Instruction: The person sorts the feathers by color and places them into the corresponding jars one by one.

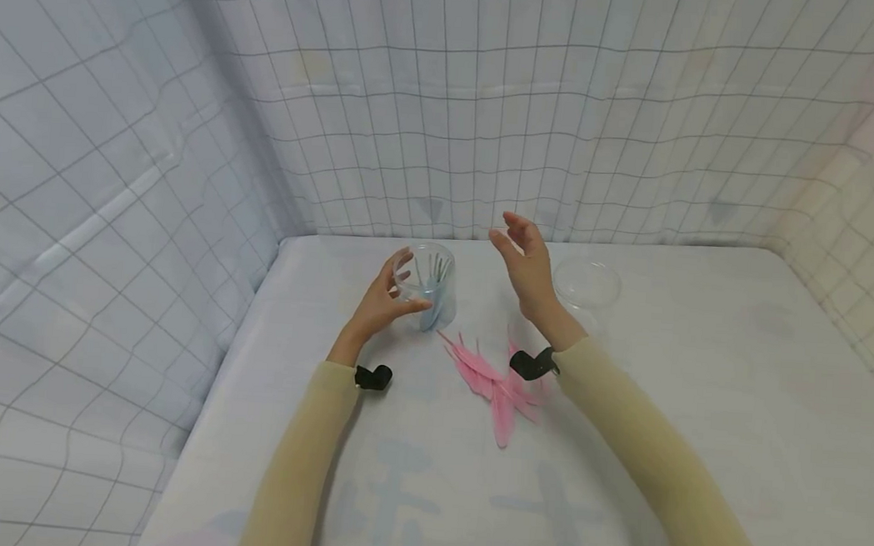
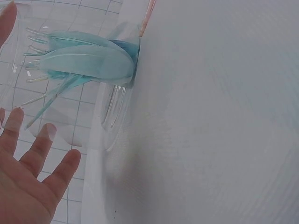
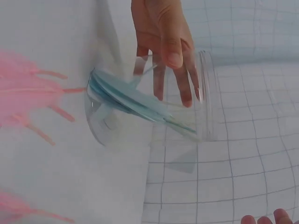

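Note:
A clear jar (image 1: 448,295) stands on the white table, with several light-blue feathers (image 2: 88,60) inside, quills toward the rim. My left hand (image 1: 381,305) holds the jar from the left, thumb across the front and fingers spread round the far side. In the right wrist view, that left hand (image 3: 163,32) reaches round the jar near its mouth. My right hand (image 1: 529,274) is raised in the air to the right of the jar, fingers loosely bent and nothing in them. Pink feathers (image 1: 479,372) lie in a loose pile in front of the jar.
Behind my right wrist is a clear round-rimmed container (image 1: 587,305), partly hidden by the forearm. A white cloth with grid lines (image 1: 476,125) hangs behind the table and along both sides. Dark wrist cameras sit on both sleeves.

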